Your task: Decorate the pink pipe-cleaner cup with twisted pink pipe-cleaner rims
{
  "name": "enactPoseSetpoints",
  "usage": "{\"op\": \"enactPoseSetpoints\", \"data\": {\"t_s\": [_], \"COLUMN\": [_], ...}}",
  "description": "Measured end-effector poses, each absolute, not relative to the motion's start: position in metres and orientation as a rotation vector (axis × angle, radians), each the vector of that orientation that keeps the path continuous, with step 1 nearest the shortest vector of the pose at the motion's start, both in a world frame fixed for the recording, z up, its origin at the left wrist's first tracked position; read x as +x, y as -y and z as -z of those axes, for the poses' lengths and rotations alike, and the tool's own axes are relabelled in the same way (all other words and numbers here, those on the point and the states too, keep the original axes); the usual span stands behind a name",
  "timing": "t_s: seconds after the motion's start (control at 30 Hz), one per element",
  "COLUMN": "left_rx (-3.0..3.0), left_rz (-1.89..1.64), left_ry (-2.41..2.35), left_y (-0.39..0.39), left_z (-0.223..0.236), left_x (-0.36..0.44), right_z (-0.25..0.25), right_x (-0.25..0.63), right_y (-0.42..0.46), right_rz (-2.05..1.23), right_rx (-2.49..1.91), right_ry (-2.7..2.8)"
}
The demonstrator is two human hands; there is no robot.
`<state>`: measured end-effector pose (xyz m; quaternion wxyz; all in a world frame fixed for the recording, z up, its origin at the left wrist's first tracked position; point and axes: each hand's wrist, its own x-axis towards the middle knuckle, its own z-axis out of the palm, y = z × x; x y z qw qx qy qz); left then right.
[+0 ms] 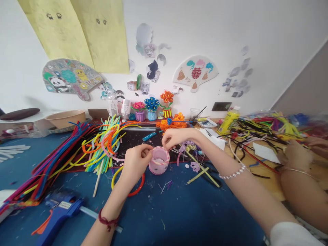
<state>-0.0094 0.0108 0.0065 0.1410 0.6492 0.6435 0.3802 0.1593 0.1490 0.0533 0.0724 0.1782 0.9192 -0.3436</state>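
A small round pink pot (pixel 158 168) with a twisted pink-and-white rim stands on the blue table, its opening tilted toward me. My left hand (pixel 137 160) is closed, thumb and forefinger pinching the pot's rim on its left side. From the right, my right hand (pixel 177 137) reaches over with fingers pinched together at the far right of the rim. Whether a loose strand is also between those fingertips is too small to tell. Purple flower-shaped pieces (pixel 195 166) and yellow pipe cleaners (pixel 203 173) lie to the right of the pot.
A blue glue gun (pixel 60 212) lies at the front left. Bundles of coloured pipe cleaners (pixel 102 147) cover the left side. Finished flower pots (pixel 152 109) line the wall. A yellow bottle (pixel 229 120) stands at right, near another person's hands (pixel 298 153).
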Motion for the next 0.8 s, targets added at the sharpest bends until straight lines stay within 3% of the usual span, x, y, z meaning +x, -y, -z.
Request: {"op": "enactPoseSetpoints", "data": {"t_s": [0.8], "left_rx": [1.827], "left_rz": [-1.17], "left_ry": [-1.837], "left_y": [-0.004], "left_z": [0.003], "left_x": [-0.013], "right_z": [-0.049], "right_x": [0.166], "right_y": [-0.137], "right_rz": [1.091], "right_rx": [0.593], "right_ry": [-2.841]}}
